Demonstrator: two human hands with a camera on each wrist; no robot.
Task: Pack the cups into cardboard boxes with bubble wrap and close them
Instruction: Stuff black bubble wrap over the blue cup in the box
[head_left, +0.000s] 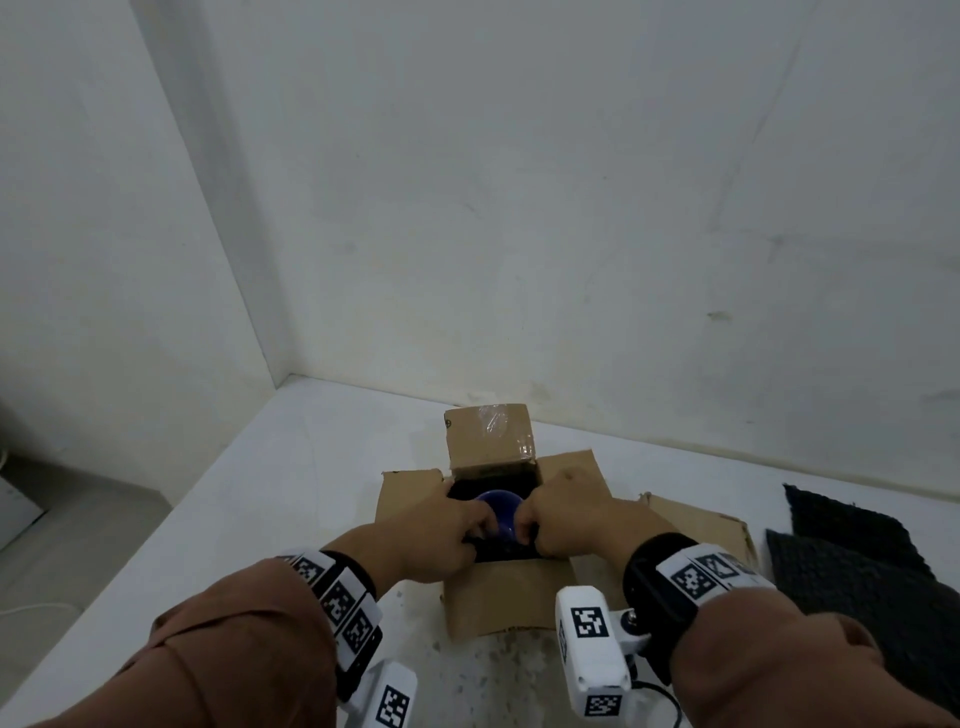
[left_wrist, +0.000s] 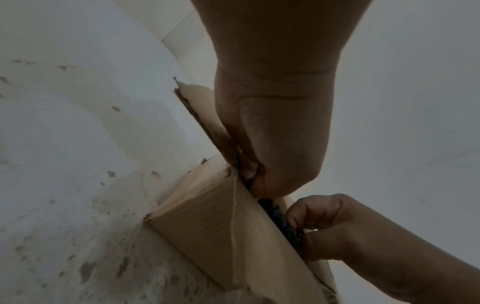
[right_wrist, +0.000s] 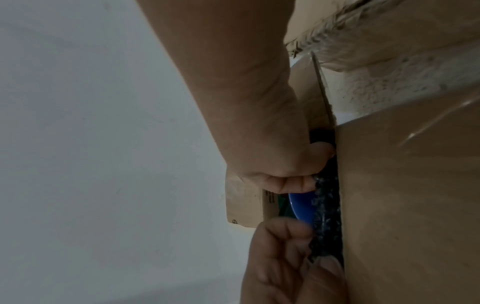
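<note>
Inside the open cardboard box (head_left: 511, 605), a blue cup (head_left: 500, 510) sits low in a lining of dark bubble wrap (head_left: 506, 552). Only a rounded blue part of it shows, facing up towards the head camera; whether that is its base or its bowl cannot be told, nor can its long axis. The box stands on the pale, speckled counter (head_left: 291, 499) with all four flaps spread: the far flap (head_left: 491, 436) stands nearly upright and carries a strip of clear tape, while the side flaps and the near one lie outward.

Both hands reach in over the near edge of the opening. The left hand (head_left: 434, 530) has its fingers curled, pinching the wrap at the left of the cup. The right hand (head_left: 569, 517) does likewise on the right, fingers bent round the wrap's edge, as its wrist view shows with the blue rim just beside the fingertips (right_wrist: 293, 184). The cup lies between the two hands, just beyond the knuckles and a little lower.

To the right, a second piece of cardboard (head_left: 701, 525) lies on the counter, with further dark bubble-wrap sheets (head_left: 852, 561) beside it. White walls meet in a corner behind.
</note>
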